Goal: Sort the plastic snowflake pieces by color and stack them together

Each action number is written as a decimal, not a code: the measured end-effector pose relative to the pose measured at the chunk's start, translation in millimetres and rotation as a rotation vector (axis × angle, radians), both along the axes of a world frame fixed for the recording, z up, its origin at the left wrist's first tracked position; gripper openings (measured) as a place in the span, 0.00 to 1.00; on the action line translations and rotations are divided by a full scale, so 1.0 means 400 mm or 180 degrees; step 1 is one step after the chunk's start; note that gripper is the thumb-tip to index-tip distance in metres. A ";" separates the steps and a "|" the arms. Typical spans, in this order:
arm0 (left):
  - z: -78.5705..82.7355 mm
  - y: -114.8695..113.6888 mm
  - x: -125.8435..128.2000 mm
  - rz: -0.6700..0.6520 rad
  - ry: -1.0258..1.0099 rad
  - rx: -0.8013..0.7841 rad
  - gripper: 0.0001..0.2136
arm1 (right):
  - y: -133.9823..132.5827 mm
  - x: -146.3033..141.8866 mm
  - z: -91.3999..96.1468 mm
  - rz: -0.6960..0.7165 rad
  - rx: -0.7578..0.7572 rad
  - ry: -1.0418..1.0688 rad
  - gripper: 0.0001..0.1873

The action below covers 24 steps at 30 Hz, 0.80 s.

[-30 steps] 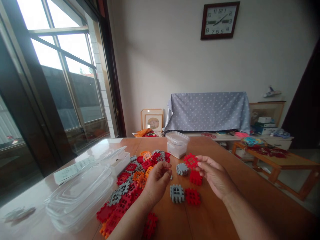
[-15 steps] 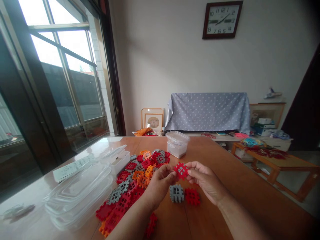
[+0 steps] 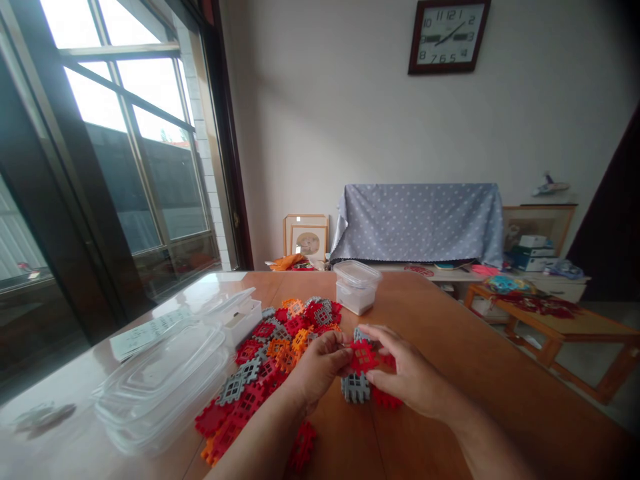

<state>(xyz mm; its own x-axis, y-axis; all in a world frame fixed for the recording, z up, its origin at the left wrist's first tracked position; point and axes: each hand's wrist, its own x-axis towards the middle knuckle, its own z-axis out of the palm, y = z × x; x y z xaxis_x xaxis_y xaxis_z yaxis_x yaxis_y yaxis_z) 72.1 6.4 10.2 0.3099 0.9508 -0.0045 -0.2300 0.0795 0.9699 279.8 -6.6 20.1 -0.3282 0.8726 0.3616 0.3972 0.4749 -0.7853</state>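
Both my hands meet over the wooden table [image 3: 450, 333], pinching one red waffle block [image 3: 363, 357] between them. My left hand [image 3: 317, 367] grips its left edge with closed fingers. My right hand [image 3: 400, 373] holds its right side, fingers curled over it. Just below the held piece a grey waffle block [image 3: 356, 388] lies flat, with a red block [image 3: 386, 399] beside it partly hidden under my right hand. A heap of red, orange and grey waffle blocks [image 3: 270, 360] spreads to the left of my hands.
A small lidded clear container [image 3: 356, 287] stands behind the heap. Large clear plastic tubs and lids [image 3: 165, 380] sit at the left near a paper sheet [image 3: 145, 330]. A low wooden table [image 3: 565, 320] and a covered cabinet [image 3: 417, 223] stand beyond.
My right hand brought a red block from the right toward my left hand. Both hands now hold it and have lowered slightly over the grey block.
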 end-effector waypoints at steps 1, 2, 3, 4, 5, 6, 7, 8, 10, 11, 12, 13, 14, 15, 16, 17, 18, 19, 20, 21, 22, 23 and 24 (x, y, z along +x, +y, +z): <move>-0.001 0.000 0.000 -0.0015 -0.0006 -0.0021 0.20 | -0.003 -0.003 0.000 -0.0006 0.0151 -0.0145 0.38; -0.001 -0.001 0.000 -0.0029 -0.0016 -0.0036 0.22 | -0.004 -0.006 -0.001 -0.0014 0.0270 -0.0295 0.38; -0.002 -0.001 -0.001 -0.0048 -0.0022 -0.0048 0.23 | -0.006 -0.008 -0.001 -0.0017 0.0355 -0.0437 0.37; -0.002 -0.002 -0.001 -0.0065 -0.0019 -0.0052 0.23 | -0.006 -0.009 -0.001 -0.0015 0.0409 -0.0561 0.36; -0.002 -0.002 -0.001 -0.0084 -0.0006 -0.0047 0.23 | -0.007 -0.009 0.000 -0.0003 0.0435 -0.0668 0.36; -0.001 -0.003 -0.001 -0.0100 0.0008 -0.0032 0.23 | -0.008 -0.009 0.002 0.0011 0.0447 -0.0755 0.35; -0.001 -0.004 0.000 -0.0114 0.0023 -0.0014 0.23 | -0.009 -0.008 0.004 0.0027 0.0447 -0.0836 0.35; 0.000 -0.005 0.001 -0.0127 0.0037 0.0002 0.23 | -0.011 -0.007 0.007 0.0028 0.0442 -0.0904 0.34; 0.001 -0.006 0.002 -0.0152 0.0049 0.0026 0.22 | -0.014 -0.005 0.011 0.0011 0.0436 -0.1013 0.33; 0.001 -0.007 0.002 -0.0168 0.0046 0.0029 0.22 | -0.015 -0.004 0.013 0.0000 0.0437 -0.1048 0.33; 0.000 -0.007 0.003 -0.0179 0.0045 0.0029 0.22 | -0.016 -0.004 0.014 -0.0013 0.0442 -0.1070 0.32; 0.000 -0.007 0.003 -0.0187 0.0050 0.0028 0.22 | -0.016 -0.004 0.015 -0.0021 0.0445 -0.1083 0.32; -0.001 -0.007 0.003 -0.0195 0.0057 0.0025 0.22 | -0.017 -0.004 0.016 -0.0021 0.0441 -0.1094 0.31; -0.002 -0.007 0.003 -0.0200 0.0068 0.0023 0.22 | -0.017 -0.005 0.016 -0.0020 0.0432 -0.1103 0.31; -0.002 -0.007 0.003 -0.0195 0.0083 0.0017 0.22 | -0.017 -0.005 0.016 -0.0025 0.0422 -0.1110 0.30; -0.002 -0.006 0.004 -0.0179 0.0102 0.0008 0.22 | -0.017 -0.005 0.017 -0.0033 0.0414 -0.1120 0.29; -0.002 -0.006 0.004 -0.0151 0.0122 -0.0006 0.22 | -0.017 -0.005 0.017 -0.0049 0.0413 -0.1131 0.29; -0.002 -0.006 0.004 -0.0114 0.0142 -0.0024 0.22 | -0.016 -0.005 0.017 -0.0067 0.0417 -0.1141 0.29; -0.001 -0.006 0.004 -0.0063 0.0164 -0.0042 0.22 | -0.015 -0.004 0.018 -0.0082 0.0420 -0.1150 0.28; 0.001 -0.005 0.003 -0.0001 0.0190 -0.0058 0.21 | -0.014 -0.001 0.019 -0.0089 0.0416 -0.1158 0.28; 0.003 -0.005 0.002 0.0060 0.0220 -0.0071 0.21 | -0.013 0.003 0.020 -0.0091 0.0403 -0.1167 0.28; 0.005 -0.004 0.001 0.0122 0.0252 -0.0079 0.21 | -0.011 0.008 0.021 -0.0096 0.0380 -0.1173 0.28; 0.007 -0.002 0.000 0.0186 0.0285 -0.0079 0.20 | -0.009 0.014 0.022 -0.0102 0.0343 -0.1181 0.27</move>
<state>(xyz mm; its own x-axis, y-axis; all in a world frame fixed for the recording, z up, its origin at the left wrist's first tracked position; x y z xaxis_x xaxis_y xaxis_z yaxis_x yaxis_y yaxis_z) 71.9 5.4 13.1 0.2511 0.9665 -0.0535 -0.1475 0.0929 0.9847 285.5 -10.2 28.8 -0.4272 0.8480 0.3137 0.6610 0.5296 -0.5316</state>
